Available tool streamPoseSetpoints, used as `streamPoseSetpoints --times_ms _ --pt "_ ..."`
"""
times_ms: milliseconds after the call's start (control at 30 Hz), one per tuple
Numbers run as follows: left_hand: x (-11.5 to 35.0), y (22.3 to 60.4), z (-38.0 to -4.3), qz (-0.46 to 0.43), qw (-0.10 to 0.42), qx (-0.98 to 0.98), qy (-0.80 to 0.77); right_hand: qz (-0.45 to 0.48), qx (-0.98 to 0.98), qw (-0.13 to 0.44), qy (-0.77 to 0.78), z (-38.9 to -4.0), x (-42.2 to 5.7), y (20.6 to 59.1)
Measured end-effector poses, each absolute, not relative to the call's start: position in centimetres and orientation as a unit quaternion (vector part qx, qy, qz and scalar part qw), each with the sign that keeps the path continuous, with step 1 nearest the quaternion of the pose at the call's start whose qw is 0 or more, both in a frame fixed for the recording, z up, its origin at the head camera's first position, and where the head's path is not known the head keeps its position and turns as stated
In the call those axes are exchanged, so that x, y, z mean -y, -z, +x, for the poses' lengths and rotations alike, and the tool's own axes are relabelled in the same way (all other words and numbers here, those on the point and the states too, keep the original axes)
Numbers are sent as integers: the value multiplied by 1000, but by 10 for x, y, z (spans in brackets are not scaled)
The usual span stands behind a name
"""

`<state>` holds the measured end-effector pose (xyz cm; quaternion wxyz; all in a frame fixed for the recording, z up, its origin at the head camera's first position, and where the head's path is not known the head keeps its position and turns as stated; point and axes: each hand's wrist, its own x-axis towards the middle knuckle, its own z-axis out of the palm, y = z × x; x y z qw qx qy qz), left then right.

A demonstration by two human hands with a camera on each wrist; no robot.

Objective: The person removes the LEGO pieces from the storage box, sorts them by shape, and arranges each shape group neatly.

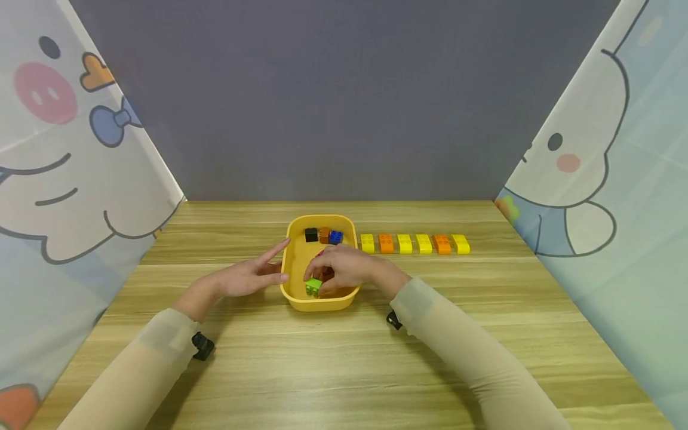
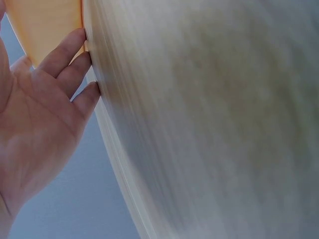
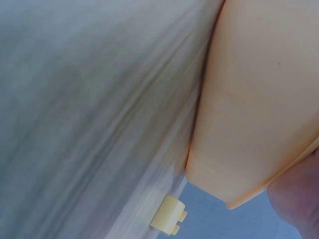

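A yellow plastic bin (image 1: 319, 305) stands mid-table in the head view. My left hand (image 1: 248, 277) lies along its left side with fingers spread; in the left wrist view that hand (image 2: 42, 109) has its fingertips at the bin's wall (image 2: 47, 25). My right hand (image 1: 344, 266) reaches into the bin over the right rim. Thumb and a finger pinch a light green toy block (image 1: 313, 287), its studs turned toward me. Behind it in the bin lie a black block (image 1: 311, 235), a brown-orange block (image 1: 324, 235) and a blue block (image 1: 335, 237). The right hand mostly hides a pink piece.
Right of the bin, several yellow and orange blocks stand in a row, from a yellow block (image 1: 367, 243) beside the bin to another yellow block (image 1: 460, 243). A grey panel (image 1: 338, 101) rises behind the wooden table (image 1: 333, 364). Printed cloths hang at both sides.
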<state>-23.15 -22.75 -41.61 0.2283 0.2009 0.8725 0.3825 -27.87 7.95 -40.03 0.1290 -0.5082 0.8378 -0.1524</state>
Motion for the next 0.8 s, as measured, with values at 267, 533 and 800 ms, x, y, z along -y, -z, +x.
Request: streamPoseSetpoints --times_ms 267,533,800 --pt "228 416 -231 200 231 -868 -392 -480 -849 143 167 -277 -78 398" --pt "228 415 -230 195 233 -869 -390 -468 -834 159 247 -279 -80 400" --pt "228 416 -231 197 232 -872 -383 -471 -793 157 352 -285 -89 394"
